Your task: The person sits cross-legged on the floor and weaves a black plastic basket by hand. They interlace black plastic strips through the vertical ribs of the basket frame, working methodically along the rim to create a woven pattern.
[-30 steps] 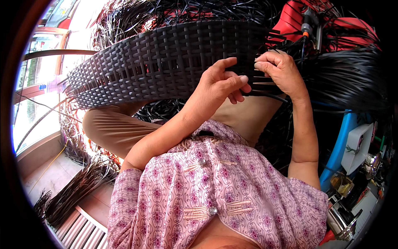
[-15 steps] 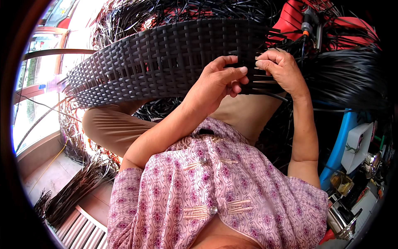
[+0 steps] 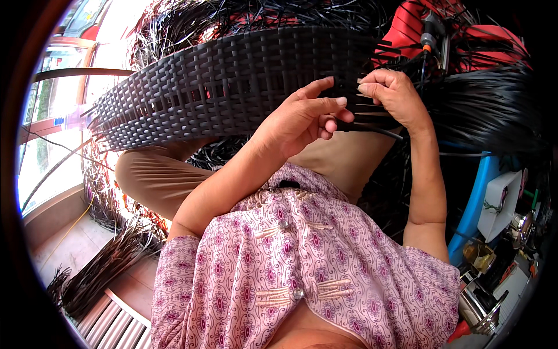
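A long dark woven strip panel (image 3: 232, 81) lies across my lap, curving up from the left. Loose strip ends (image 3: 373, 115) stick out of its right edge. My left hand (image 3: 305, 119) is in front of the panel's right part, index finger and thumb apart, the other fingers loosely curled, holding nothing I can see. Just past that edge, my right hand (image 3: 398, 100) is closed in a pinch, thumb against index finger, on the end of a thin plastic weaving strip (image 3: 361, 82). Most of that strip is hidden against the dark weave.
Black strips (image 3: 488, 107) fan out at the right. A tool with an orange collar (image 3: 429, 38) lies on red material (image 3: 407, 29). Lower right are a blue container (image 3: 474, 203), a white box (image 3: 500, 206) and metal parts (image 3: 479, 305). A strip bundle (image 3: 104, 270) lies at lower left.
My left hand has drawn slightly left and down, its index finger and thumb spreading wider. My right hand keeps its pinch in nearly the same place.
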`<act>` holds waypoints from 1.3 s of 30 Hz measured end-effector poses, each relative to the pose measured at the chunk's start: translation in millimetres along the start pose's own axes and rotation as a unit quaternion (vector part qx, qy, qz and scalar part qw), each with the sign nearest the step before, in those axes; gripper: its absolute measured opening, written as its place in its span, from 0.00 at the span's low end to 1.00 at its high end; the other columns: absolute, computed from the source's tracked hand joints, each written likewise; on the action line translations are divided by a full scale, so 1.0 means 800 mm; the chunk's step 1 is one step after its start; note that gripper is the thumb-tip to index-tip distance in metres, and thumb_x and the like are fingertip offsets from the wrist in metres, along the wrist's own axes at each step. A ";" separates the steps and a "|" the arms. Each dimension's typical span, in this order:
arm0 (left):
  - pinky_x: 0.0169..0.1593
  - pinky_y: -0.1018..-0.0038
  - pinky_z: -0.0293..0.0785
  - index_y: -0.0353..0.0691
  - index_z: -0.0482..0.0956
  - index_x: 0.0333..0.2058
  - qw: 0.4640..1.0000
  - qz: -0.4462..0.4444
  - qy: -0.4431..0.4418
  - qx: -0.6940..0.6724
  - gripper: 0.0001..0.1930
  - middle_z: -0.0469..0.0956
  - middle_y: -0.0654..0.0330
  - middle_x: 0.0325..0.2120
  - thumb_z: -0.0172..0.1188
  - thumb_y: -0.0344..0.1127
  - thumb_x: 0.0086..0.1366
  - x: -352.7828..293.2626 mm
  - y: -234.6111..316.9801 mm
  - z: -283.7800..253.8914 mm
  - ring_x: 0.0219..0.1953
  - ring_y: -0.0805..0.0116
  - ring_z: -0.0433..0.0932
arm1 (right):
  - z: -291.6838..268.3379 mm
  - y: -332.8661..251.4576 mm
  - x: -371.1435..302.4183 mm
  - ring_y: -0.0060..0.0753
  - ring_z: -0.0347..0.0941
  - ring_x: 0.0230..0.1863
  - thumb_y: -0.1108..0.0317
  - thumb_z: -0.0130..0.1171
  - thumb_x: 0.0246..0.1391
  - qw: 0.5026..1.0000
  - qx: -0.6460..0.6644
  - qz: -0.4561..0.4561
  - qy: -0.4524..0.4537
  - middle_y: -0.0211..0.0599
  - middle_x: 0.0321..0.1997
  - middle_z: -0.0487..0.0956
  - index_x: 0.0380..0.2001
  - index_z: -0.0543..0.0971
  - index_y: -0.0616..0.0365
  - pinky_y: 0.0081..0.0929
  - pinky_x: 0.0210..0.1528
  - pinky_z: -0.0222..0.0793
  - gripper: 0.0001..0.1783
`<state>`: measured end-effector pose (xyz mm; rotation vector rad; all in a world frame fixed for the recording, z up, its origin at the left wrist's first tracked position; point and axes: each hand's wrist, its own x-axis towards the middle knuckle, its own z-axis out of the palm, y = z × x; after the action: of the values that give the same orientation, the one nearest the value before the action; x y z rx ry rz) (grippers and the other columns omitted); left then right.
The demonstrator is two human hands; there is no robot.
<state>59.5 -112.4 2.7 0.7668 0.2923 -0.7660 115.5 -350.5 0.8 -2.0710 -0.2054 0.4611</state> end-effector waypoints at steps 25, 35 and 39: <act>0.28 0.78 0.76 0.34 0.54 0.71 0.986 0.039 0.029 0.157 0.37 0.85 0.49 0.33 0.62 0.34 0.69 -0.003 0.004 0.000 0.23 0.72 0.81 | 0.008 -0.022 -0.004 0.15 0.68 0.23 0.69 0.63 0.58 0.994 -0.098 -0.045 0.027 0.27 0.22 0.78 0.33 0.83 0.62 0.22 0.27 0.66 0.07; 0.32 0.76 0.78 0.26 0.77 0.50 0.860 0.154 0.138 0.466 0.18 0.85 0.56 0.28 0.62 0.35 0.66 0.002 0.020 0.015 0.25 0.72 0.82 | 0.016 -0.035 -0.003 0.50 0.82 0.36 0.59 0.63 0.55 0.972 -0.221 -0.068 0.046 0.45 0.31 0.84 0.33 0.85 0.55 0.41 0.41 0.75 0.12; 0.32 0.75 0.78 0.26 0.78 0.45 0.818 0.163 0.159 0.528 0.16 0.85 0.55 0.27 0.62 0.34 0.64 0.007 0.022 0.016 0.25 0.71 0.83 | 0.027 -0.043 -0.009 0.51 0.81 0.34 0.60 0.64 0.55 0.946 -0.298 -0.085 0.090 0.46 0.28 0.82 0.31 0.84 0.56 0.44 0.38 0.74 0.10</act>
<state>75.7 -116.3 18.1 1.9623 -0.0074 -0.4150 101.5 -318.4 22.0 -2.6406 -0.4556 0.1002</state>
